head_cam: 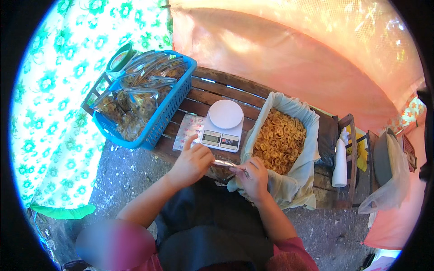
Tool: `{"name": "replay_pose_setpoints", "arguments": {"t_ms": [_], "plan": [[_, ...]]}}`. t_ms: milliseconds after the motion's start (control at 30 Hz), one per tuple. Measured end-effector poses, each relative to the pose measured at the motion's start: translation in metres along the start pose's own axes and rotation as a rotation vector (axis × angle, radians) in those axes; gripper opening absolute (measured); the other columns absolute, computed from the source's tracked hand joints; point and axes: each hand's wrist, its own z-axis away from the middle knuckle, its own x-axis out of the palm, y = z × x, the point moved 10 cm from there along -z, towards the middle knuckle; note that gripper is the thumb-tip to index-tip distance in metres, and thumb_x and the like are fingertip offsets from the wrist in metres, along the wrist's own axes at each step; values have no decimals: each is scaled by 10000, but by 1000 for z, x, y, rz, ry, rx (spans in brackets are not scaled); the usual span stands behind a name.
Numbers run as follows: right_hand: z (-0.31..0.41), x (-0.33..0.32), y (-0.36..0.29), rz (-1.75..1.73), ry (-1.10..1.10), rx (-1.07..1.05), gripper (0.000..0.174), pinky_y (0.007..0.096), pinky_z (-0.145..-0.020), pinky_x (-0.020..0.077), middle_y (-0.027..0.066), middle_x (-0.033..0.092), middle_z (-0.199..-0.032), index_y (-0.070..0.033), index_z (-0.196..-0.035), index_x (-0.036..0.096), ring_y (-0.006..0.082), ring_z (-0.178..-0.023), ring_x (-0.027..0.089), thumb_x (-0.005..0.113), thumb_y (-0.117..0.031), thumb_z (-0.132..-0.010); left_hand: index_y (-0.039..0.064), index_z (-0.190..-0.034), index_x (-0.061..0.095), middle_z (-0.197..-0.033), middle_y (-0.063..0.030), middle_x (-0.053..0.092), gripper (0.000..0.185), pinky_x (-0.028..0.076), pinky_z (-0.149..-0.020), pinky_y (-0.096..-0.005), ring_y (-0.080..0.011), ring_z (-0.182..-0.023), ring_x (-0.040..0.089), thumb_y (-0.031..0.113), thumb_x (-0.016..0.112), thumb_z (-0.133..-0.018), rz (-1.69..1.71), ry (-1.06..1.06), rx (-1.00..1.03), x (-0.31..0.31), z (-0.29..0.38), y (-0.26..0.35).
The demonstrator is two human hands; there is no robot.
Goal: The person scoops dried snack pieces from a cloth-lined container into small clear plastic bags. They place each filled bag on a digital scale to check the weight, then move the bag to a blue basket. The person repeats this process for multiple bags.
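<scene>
My left hand and my right hand pinch the two ends of the shiny top edge of a clear plastic bag, its index finger raised on the left. Below that edge the bag is partly hidden by my hands and lap, and its contents are hard to make out. Just beyond my hands stands a white digital kitchen scale, its round platform bare. A stack of printed plastic sheets or bags lies at its left side. Right of the scale, a cloth-lined container holds many golden ring-shaped chips.
A blue plastic basket full of bagged chips sits at the left of the slatted wooden bench, with a green-rimmed container behind. Toward the right are a black plastic bag, a white roll and a grey basin. Sheets hang around.
</scene>
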Motion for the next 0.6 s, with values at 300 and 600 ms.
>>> {"name": "replay_pose_setpoints", "arguments": {"t_ms": [300, 600], "plan": [[-9, -6, 3, -80, -8, 22, 139, 355, -690, 474, 74, 600, -816, -39, -874, 678, 264, -784, 581, 735, -19, -748, 102, -791, 603, -808, -20, 553, 107, 303, -1087, -519, -218, -896, 571, 124, 700, -751, 14, 35, -23, -12, -8, 3], [-16, 8, -4, -3, -41, -8, 137, 388, -702, 476, 87, 581, -821, -44, -861, 655, 286, -801, 581, 722, -36, -742, 105, -839, 617, -824, -20, 542, 64, 287, -1110, -513, -203, -925, 568, 111, 603, -777, -34, -68, 88, 7, -29, 24]]}}
